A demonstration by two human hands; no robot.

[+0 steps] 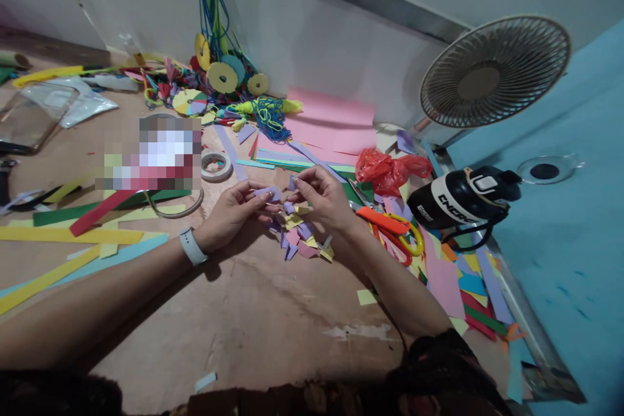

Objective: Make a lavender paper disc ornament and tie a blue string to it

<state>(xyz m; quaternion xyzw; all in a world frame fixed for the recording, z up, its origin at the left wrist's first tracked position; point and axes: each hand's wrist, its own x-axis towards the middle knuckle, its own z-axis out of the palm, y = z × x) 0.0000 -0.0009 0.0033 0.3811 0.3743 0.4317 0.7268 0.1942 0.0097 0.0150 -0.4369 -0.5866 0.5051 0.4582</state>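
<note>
And here it is: 2 hands low over the worktop (263, 325), close together with a narrow gap between them. The left hand (238, 211) pinches a purple piece (266, 194) between thumb and fingers; the right hand (322, 198) has a smaller purple scrap (292, 182) nipped at its fingertips. Just below, a pile of paper bits (292, 244) in purple, yellow and pink!

My read: the step in hand is close fingertip work on small paper, perhaps tearing or folding, and 1 moment can't settle which. The next move calls for a light, exact pinch; scraps this small could slip or crumple.

Now the tricky spots. The fingers cover part of both purple bits, so their outlines are anyone's guess. A pixelated block hides whatever sits behind the red strip (100, 211). Over at the left edge, the yellow strips (43, 283) and a clear case (41, 114) run out of view. On the right, the orange-handled tool (383, 220) overlaps the yellow handle loop (416, 238), and I can't tell where each ends.
</note>
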